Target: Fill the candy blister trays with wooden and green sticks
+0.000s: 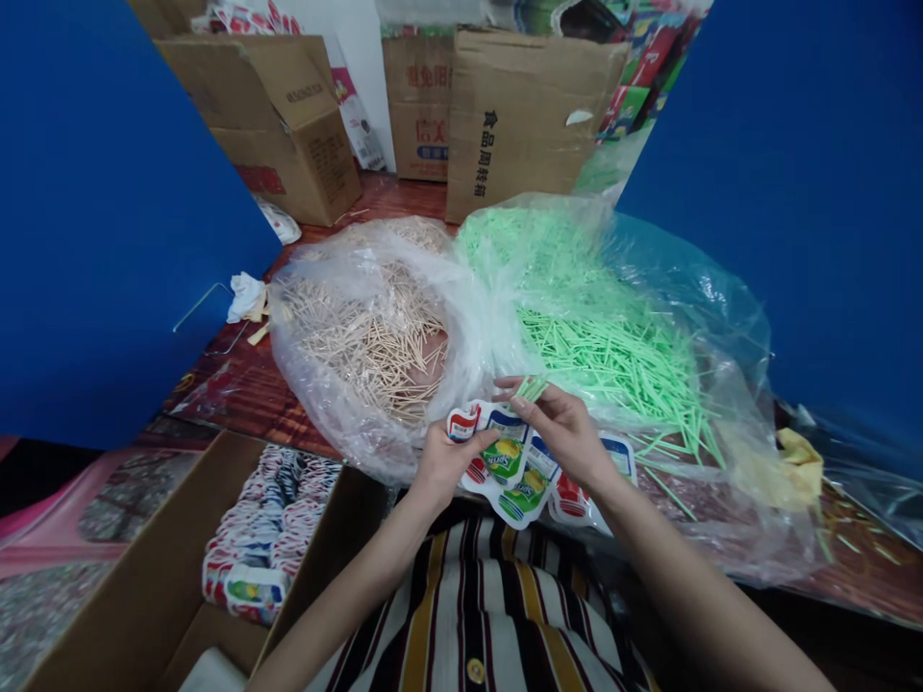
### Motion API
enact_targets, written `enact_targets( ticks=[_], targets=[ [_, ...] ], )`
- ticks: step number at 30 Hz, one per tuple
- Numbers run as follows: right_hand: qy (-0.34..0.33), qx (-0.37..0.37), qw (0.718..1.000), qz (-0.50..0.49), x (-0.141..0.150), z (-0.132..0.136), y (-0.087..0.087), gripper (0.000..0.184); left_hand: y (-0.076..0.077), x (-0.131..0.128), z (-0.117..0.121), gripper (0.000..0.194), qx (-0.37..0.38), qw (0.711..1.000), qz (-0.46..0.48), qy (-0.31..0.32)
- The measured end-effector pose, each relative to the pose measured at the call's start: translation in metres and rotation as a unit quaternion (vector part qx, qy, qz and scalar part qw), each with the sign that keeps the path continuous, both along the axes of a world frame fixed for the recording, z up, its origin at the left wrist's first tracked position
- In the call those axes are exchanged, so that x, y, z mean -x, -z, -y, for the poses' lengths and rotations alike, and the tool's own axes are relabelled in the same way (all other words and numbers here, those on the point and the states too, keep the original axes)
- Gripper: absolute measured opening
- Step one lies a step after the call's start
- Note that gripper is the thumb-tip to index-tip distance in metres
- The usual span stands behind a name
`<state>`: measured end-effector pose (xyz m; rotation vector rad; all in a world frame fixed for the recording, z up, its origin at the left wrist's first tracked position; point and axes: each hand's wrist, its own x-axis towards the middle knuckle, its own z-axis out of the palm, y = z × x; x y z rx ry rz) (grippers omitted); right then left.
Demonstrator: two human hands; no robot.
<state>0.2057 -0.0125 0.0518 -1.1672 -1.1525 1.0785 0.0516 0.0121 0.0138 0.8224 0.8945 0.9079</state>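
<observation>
My left hand [448,459] is closed on bottle-shaped packets [507,459] with green Sprite print, the thumb lying across the top one. Just right of it, my right hand [559,423] pinches a few short pale green sticks [532,387] above the packets' upper edge. More packets [573,500], red and blue ones among them, lie under and beside my hands at the table's edge. Beyond my right hand spreads a plastic bag full of green sticks [612,360]. A second clear bag of beige sticks [393,351] lies past my left hand.
A cardboard box [108,586] at the lower left holds rows of stacked packets [270,538]. Cardboard cartons [530,115] stand at the back. Blue partitions [785,192] rise on both sides. A yellowish cloth [799,461] lies at the right, and a bent wire [202,306] at the left.
</observation>
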Motion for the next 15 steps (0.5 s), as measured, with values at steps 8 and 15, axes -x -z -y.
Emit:
enact_targets(
  ticks=[8,15],
  targets=[
    [-0.012,-0.081,0.996,0.020,-0.001,0.002,-0.009,0.032,-0.001,0.003,0.001,0.027,-0.010,1.000,-0.002,0.018],
    [-0.032,-0.153,0.943,0.293,-0.009,0.010,0.003,0.042,-0.004,0.005,-0.002,0.026,-0.003,1.000,0.008,0.012]
  ],
)
